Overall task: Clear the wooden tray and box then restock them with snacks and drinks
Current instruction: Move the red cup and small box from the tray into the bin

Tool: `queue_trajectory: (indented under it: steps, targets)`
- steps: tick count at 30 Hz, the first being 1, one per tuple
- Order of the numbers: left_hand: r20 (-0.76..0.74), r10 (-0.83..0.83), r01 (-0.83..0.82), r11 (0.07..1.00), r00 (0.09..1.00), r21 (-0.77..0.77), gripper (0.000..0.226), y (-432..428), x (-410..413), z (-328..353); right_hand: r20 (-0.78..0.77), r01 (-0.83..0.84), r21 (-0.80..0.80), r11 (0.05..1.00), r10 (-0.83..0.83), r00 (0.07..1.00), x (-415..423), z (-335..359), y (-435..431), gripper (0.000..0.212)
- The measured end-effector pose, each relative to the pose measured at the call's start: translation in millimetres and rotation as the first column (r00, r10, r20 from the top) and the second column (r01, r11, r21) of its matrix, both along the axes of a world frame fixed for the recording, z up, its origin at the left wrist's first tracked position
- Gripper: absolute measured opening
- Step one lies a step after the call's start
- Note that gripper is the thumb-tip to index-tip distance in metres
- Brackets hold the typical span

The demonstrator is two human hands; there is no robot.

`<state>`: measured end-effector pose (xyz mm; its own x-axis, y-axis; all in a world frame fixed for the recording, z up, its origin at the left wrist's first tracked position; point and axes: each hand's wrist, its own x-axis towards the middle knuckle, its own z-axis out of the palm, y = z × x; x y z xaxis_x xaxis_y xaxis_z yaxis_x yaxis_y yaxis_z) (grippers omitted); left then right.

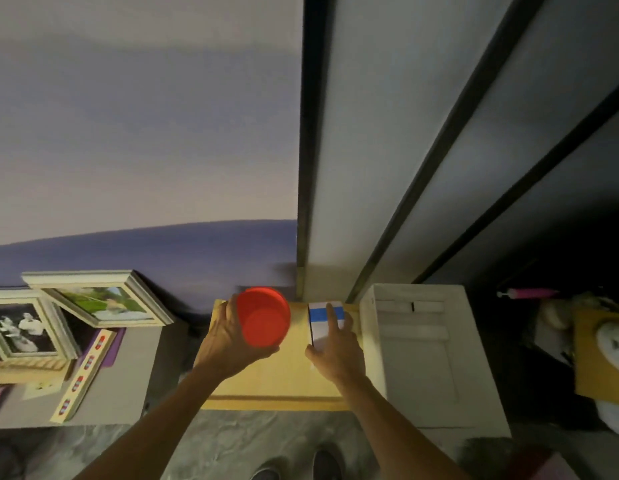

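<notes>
The pale wooden tray [284, 382] under both hands is almost bare, so this looks like either the end of clearing or the start of restocking; which of the two cannot be told.

The left hand [228, 344] grips a red plastic cup [264, 317] round its side, with the thumb under the near rim and the cup's mouth tilted towards the camera. Just to the right of that hand, the right hand [339, 351] spans a small white carton with a blue band [323, 318]. Its index finger lies straight along the top, and its thumb is at the near left edge, seemingly pinching it.

The next move needs a firm hold on both: a level lift if they are being cleared, or a gentle, upright set-down if they are being stocked.

Both forearms reach forward, roughly parallel. A white panelled cabinet [426, 358] stands just beyond the right hand.
</notes>
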<state>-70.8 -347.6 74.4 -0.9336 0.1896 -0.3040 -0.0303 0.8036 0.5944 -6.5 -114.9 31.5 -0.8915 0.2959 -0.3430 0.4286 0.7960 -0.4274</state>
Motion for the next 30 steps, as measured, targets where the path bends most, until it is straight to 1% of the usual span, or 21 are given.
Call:
queue_trajectory:
  steps: [4, 7, 9, 12, 15, 17, 20, 22, 26, 30]
  targets:
    - [-0.071, -0.089, 0.093, 0.994, 0.994, 0.053, 0.149, 0.8, -14.9, 48.1, -0.102, 0.051, -0.007, 0.999, -0.052, 0.993, -1.6, 46.5, 1.3, 0.107]
    - [-0.147, -0.167, 0.188, 0.972, 0.975, 0.142, 0.139, 9.6, -19.7, 85.4, -0.179, 0.122, -0.041, 0.992, -0.127, 0.976, 6.5, 87.2, 2.3, 0.107]
    - [-0.164, -0.214, 0.243, 0.953, 0.963, 0.18, 0.133, 22.9, -16.7, 114.0, -0.24, 0.174, -0.046, 0.984, -0.18, 0.954, 20.1, 115.4, 7.1, 0.106]
    - [-0.187, -0.321, 0.349, 0.926, 0.928, 0.145, 0.137, 49.4, -4.9, 148.8, -0.276, 0.267, -0.045, 0.963, -0.268, 0.923, 49.7, 145.7, 21.6, 0.107]
    - [-0.2, -0.419, 0.452, 0.876, 0.886, 0.169, 0.138, 87.4, 13.6, 173.1, -0.299, 0.374, -0.038, 0.926, -0.368, 0.88, 88.6, 165.3, 46.8, 0.108]
    - [-0.224, -0.506, 0.545, 0.822, 0.833, 0.165, 0.139, 121.2, 32.7, 186.4, -0.311, 0.46, -0.032, 0.887, -0.447, 0.839, 124.3, 177.4, 69.8, 0.108]
    - [-0.258, -0.61, 0.655, 0.741, 0.749, 0.148, 0.137, 179.0, 73.0, 197.6, -0.289, 0.563, -0.016, 0.826, -0.543, 0.789, 190.3, 197.3, 106.5, 0.106]
    - [-0.239, -0.671, 0.71, 0.688, 0.702, 0.152, 0.14, 220.7, 105.6, 200.3, -0.265, 0.627, 0.009, 0.779, -0.602, 0.753, 239.7, 203.7, 130.8, 0.106]
    - [-0.24, -0.787, 0.823, 0.543, 0.568, 0.165, 0.143, 303.7, 182.3, 198.0, -0.28, 0.75, 0.007, 0.661, -0.719, 0.636, 341.0, 201.9, 172.4, 0.107]
    - [-0.184, -0.866, 0.885, 0.445, 0.465, 0.138, 0.148, 376.5, 277.7, 190.7, -0.267, 0.841, -0.021, 0.541, -0.813, 0.517, 443.1, 186.6, 209.8, 0.107]
